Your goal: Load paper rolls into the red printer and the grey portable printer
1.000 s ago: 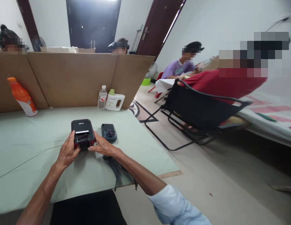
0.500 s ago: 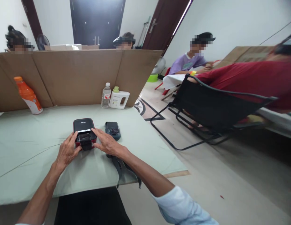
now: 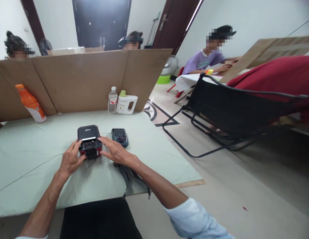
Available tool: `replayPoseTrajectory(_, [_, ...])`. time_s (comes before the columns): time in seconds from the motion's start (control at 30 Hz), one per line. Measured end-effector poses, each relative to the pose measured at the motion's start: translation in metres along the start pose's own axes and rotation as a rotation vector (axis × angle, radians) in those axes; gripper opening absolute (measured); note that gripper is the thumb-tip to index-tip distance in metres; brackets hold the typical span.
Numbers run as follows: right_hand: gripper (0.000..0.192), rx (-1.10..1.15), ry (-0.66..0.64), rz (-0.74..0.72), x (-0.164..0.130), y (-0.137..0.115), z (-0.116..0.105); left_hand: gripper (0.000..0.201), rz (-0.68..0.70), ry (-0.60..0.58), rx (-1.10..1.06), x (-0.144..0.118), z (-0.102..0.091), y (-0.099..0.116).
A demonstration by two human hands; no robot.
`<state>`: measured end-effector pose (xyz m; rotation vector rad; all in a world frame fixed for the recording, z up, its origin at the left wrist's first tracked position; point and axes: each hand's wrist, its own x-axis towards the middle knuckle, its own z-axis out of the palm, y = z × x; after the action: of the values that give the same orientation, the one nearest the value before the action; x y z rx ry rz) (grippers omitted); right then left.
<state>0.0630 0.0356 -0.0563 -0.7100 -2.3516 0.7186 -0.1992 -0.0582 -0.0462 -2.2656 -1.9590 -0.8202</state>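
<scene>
A small black and red box-shaped device (image 3: 88, 136) sits on the pale green table (image 3: 32, 156) in front of me. My left hand (image 3: 69, 160) presses its fingertips against the device's left front corner. My right hand (image 3: 114, 152) lies along its right side, fingers spread and touching it. A black strap or clasp part (image 3: 90, 153) sits at the device's front between my thumbs. A second, smaller dark device (image 3: 120, 136) lies just right of the first, beyond my right hand. Dark straps (image 3: 128, 177) trail under my right wrist toward the table edge.
A cardboard screen (image 3: 82, 79) walls the table's far side. Against it stand an orange bottle (image 3: 31, 103), a clear water bottle (image 3: 112, 100) and a white jug (image 3: 126, 104). A black folding chair (image 3: 234, 113) stands right. Several people sit beyond the screen and at a table on the right.
My right hand has spread flatter along the device's right side. My left hand stays at the left corner. The view has swung slightly, and the person in red is now mostly out of frame.
</scene>
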Motion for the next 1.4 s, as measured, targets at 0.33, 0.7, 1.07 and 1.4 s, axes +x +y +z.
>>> replayPoseTrajectory(0.33, [0.03,-0.1,0.551,0.313,-0.039,0.081,-0.054,0.065,0.017,-0.019,-0.055,0.005,-0.006,0.004])
replayPoseTrajectory(0.7, [0.02,-0.549,0.413,0.434,-0.089,0.127,-0.028,0.063,0.033,0.085,-0.136,0.002,0.014,0.004])
replayPoseTrajectory(1.07, [0.023,-0.634,0.321,0.539,-0.082,0.108,-0.027,0.059,0.006,0.202,-0.207,0.0,0.029,0.004])
replayPoseTrajectory(1.4, [0.021,-0.66,0.292,0.595,-0.069,0.092,-0.03,0.058,-0.011,0.258,-0.257,0.003,0.035,-0.003])
